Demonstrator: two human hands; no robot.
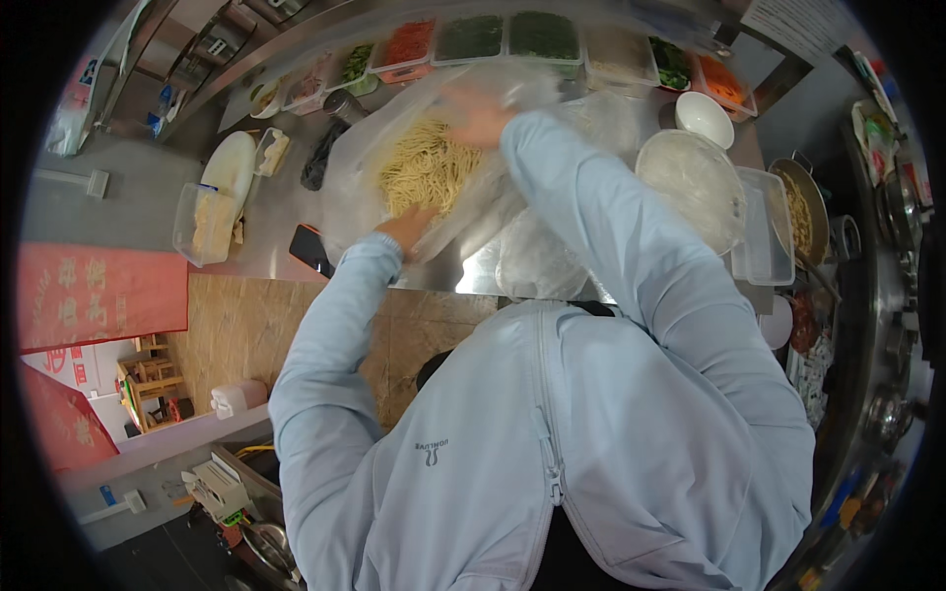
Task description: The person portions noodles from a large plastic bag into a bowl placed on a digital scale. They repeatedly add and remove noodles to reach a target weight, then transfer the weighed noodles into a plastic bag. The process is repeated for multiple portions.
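A heap of yellow noodles [429, 168] lies in a large clear plastic bag [355, 166] on the stainless steel counter [281, 208]. My left hand [411, 227] rests at the near edge of the noodles, against the plastic. Its fingertips are partly lost among noodles and bag, so its grip cannot be made out. Blurred by motion, my right hand [480, 117] is over the far right side of the heap with fingers spread, near the bag's raised film. More clear plastic [543, 255] lies crumpled under my right forearm.
Tubs of shredded carrot [720, 80] and chopped greens [545, 35] line the back. On the right are a white bowl [704, 120], a plastic-covered round container [691, 190] and a pan [802, 203]. A phone [310, 250] lies at the front edge, left of my left hand.
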